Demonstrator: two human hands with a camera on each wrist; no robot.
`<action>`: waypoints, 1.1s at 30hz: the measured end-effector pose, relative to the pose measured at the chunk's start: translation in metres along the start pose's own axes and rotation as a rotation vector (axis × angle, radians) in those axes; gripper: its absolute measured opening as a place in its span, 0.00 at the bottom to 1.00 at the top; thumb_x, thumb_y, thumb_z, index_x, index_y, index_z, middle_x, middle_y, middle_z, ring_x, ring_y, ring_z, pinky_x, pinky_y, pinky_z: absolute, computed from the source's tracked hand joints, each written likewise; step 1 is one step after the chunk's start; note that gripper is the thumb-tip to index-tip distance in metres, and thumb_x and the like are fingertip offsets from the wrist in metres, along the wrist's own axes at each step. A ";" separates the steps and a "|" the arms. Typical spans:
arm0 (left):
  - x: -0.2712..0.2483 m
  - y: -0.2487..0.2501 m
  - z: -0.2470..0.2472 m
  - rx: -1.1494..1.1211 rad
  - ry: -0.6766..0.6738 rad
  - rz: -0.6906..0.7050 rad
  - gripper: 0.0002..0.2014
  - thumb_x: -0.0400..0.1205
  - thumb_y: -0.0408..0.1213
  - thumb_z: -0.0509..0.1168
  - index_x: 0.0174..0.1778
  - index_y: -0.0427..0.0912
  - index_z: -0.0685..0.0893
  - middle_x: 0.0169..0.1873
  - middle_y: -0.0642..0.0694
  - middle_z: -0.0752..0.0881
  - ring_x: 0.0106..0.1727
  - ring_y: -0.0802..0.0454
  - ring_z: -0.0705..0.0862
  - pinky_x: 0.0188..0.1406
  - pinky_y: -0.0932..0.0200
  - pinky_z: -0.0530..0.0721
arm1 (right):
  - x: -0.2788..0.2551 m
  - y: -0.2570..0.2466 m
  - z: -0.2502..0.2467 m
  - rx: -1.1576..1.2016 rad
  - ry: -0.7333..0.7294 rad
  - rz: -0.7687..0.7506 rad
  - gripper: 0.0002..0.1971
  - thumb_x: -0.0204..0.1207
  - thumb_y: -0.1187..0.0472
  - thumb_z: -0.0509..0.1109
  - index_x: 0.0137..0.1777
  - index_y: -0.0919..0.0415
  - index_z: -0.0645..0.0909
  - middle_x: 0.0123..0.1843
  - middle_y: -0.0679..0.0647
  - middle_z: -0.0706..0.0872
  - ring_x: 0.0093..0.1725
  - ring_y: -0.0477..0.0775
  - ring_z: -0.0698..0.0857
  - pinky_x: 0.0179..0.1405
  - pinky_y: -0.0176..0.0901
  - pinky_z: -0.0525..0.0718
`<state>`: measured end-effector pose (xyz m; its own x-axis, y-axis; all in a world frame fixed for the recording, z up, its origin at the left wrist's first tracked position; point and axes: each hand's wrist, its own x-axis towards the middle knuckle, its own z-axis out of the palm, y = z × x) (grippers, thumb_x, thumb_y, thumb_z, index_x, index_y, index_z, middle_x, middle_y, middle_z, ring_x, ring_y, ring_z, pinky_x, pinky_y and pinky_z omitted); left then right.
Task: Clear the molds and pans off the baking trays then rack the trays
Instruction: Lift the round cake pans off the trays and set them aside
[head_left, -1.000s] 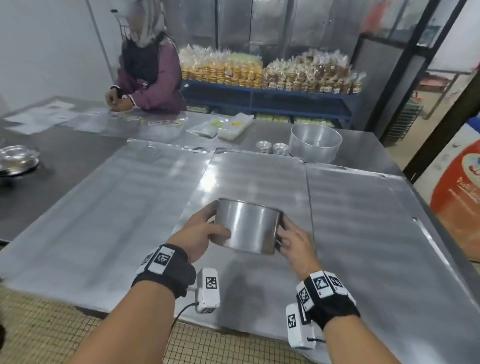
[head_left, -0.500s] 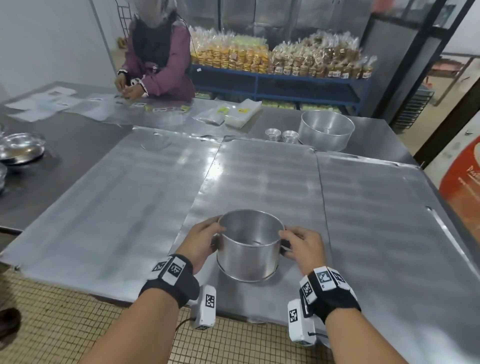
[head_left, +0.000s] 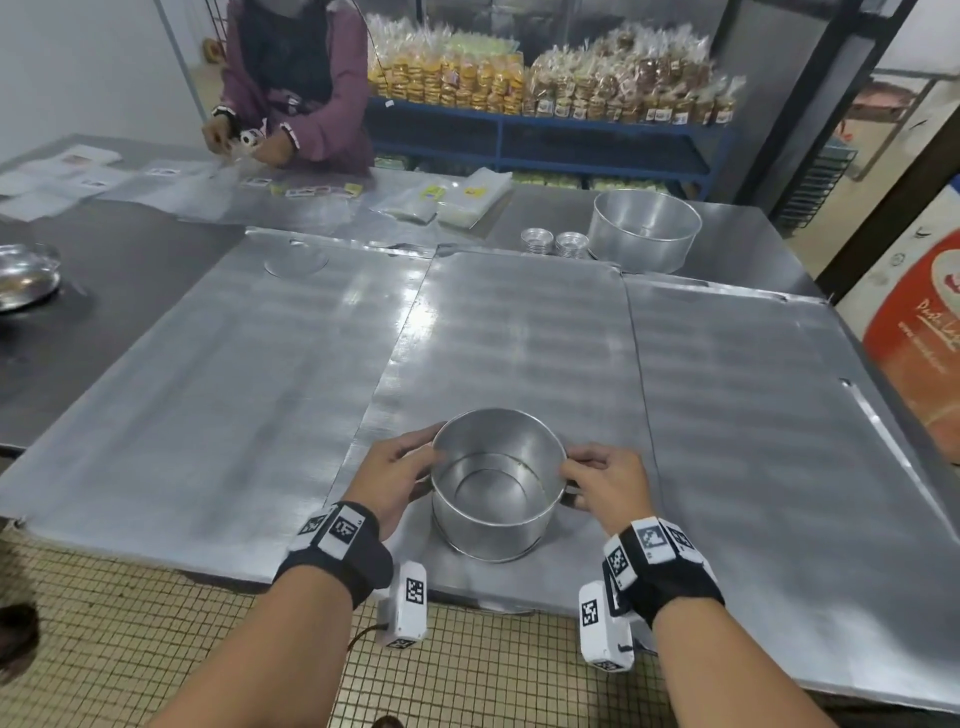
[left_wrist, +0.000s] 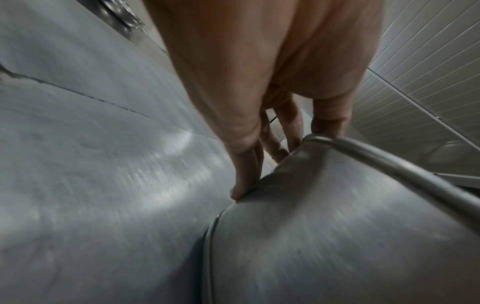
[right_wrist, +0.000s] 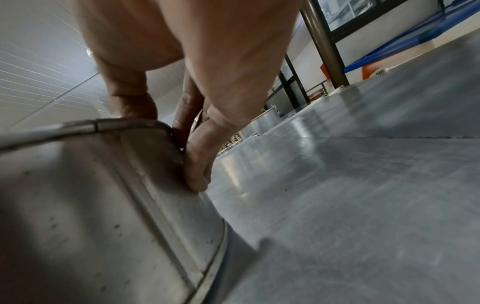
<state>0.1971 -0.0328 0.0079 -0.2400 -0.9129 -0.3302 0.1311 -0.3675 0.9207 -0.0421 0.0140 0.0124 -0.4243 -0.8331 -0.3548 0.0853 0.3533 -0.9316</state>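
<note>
A round metal cake pan (head_left: 496, 486) stands upright on the middle baking tray (head_left: 519, 338), near its front edge. My left hand (head_left: 410, 470) grips the pan's left side, thumb at the rim and fingers on the wall (left_wrist: 244, 185). On the other side my right hand (head_left: 589, 475) grips it the same way, fingers curled against the wall (right_wrist: 196, 176). The pan (left_wrist: 337, 226) (right_wrist: 91, 205) looks empty inside. Two more trays lie flat, one to the left (head_left: 208, 389) and one to the right (head_left: 769, 441).
A larger round pan (head_left: 644, 228) and two small stacks of tart molds (head_left: 556, 243) sit on the table behind the trays. A flat metal disc (head_left: 296, 258) lies on the left tray's far end. Another person (head_left: 296, 78) works across the table. Metal bowls (head_left: 23, 275) at far left.
The pan was held tilted above the tray; both hands have lowered it toward me and it now stands upright on the middle tray's front part.
</note>
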 end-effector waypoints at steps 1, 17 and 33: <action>0.000 0.000 -0.001 0.007 -0.002 -0.006 0.18 0.82 0.25 0.66 0.64 0.45 0.90 0.58 0.42 0.92 0.52 0.46 0.88 0.54 0.53 0.87 | 0.000 -0.001 0.000 -0.005 -0.001 0.004 0.09 0.69 0.79 0.72 0.39 0.67 0.87 0.39 0.68 0.87 0.36 0.62 0.85 0.45 0.66 0.89; 0.041 0.046 -0.014 0.566 -0.213 -0.094 0.12 0.74 0.22 0.71 0.48 0.39 0.94 0.40 0.37 0.91 0.34 0.45 0.85 0.38 0.54 0.90 | 0.025 -0.034 0.018 -0.636 -0.064 -0.007 0.08 0.65 0.73 0.72 0.40 0.60 0.87 0.45 0.61 0.87 0.42 0.64 0.89 0.33 0.58 0.91; 0.122 0.174 -0.019 1.592 -0.244 -0.094 0.20 0.87 0.44 0.65 0.72 0.38 0.82 0.64 0.40 0.87 0.59 0.45 0.87 0.34 0.70 0.77 | 0.108 -0.157 0.134 -1.317 -0.457 -0.180 0.14 0.68 0.60 0.80 0.51 0.65 0.88 0.46 0.59 0.92 0.43 0.61 0.92 0.35 0.46 0.90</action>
<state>0.2090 -0.2118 0.1233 -0.3493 -0.7932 -0.4988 -0.9362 0.2730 0.2215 0.0194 -0.1888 0.1095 0.0091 -0.8819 -0.4714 -0.9417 0.1510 -0.3007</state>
